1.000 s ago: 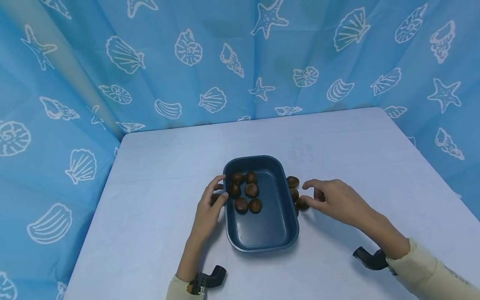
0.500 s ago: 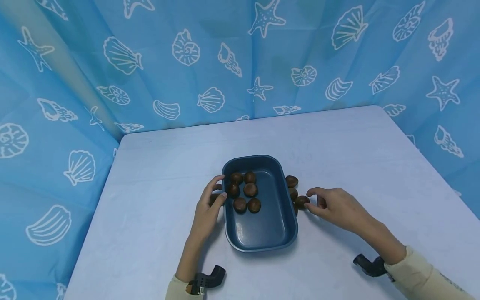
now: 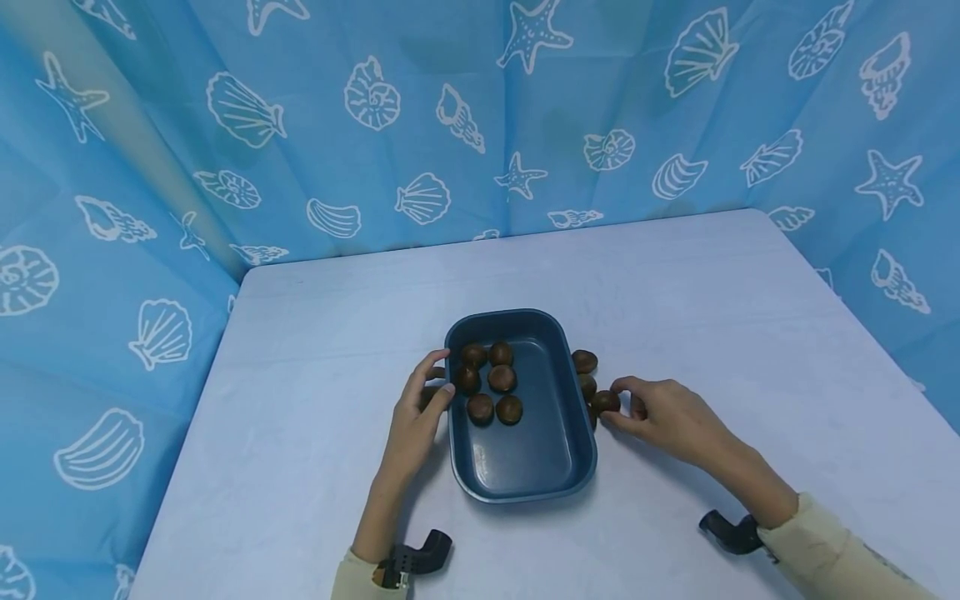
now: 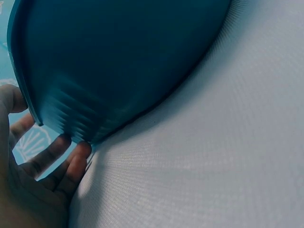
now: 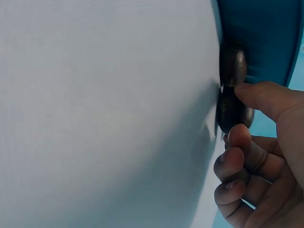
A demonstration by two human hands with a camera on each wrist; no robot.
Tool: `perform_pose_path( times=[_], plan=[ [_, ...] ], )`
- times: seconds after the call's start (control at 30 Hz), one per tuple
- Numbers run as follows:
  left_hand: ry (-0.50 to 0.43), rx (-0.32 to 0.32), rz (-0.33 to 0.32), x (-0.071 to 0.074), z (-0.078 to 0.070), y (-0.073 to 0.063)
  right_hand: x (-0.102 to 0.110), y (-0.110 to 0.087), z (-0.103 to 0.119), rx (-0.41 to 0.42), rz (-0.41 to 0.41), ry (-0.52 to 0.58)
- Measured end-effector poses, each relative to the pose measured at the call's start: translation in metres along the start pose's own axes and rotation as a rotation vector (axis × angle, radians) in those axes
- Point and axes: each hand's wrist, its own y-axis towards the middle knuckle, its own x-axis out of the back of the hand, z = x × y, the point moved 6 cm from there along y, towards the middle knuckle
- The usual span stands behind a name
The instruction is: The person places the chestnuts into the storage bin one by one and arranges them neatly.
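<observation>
A dark blue rectangular tray [image 3: 522,487] holds several brown chestnuts [image 3: 502,378] in its left and far part. My left hand [image 3: 415,421] rests against the tray's left side, fingertips touching the outer wall in the left wrist view. Outside the right wall, my right hand [image 3: 675,421] pinches a chestnut [image 3: 606,402] between thumb and index finger. In the right wrist view this chestnut [image 5: 230,111] sits low by the white cloth, with another chestnut [image 5: 232,64] beside it against the tray. A further chestnut [image 3: 584,361] lies farther back along the same wall.
The table [image 3: 337,333] has a white cloth. A blue curtain [image 3: 420,125] with white shell and starfish prints hangs behind it and at both sides. Black wrist-worn devices [image 3: 427,553] stick out near both sleeves.
My right hand has first drawn back slightly, then come in around the outermost chestnut, with thumb and index finger now on it. The left hand and tray stay in place.
</observation>
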Motion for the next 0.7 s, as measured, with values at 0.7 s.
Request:
perform_pose_path(
  times=[0.7],
  plan=[
    [-0.003, 0.006, 0.001, 0.000, 0.000, 0.000, 0.019, -0.006, 0.006, 0.000, -0.071, 0.020]
  ],
)
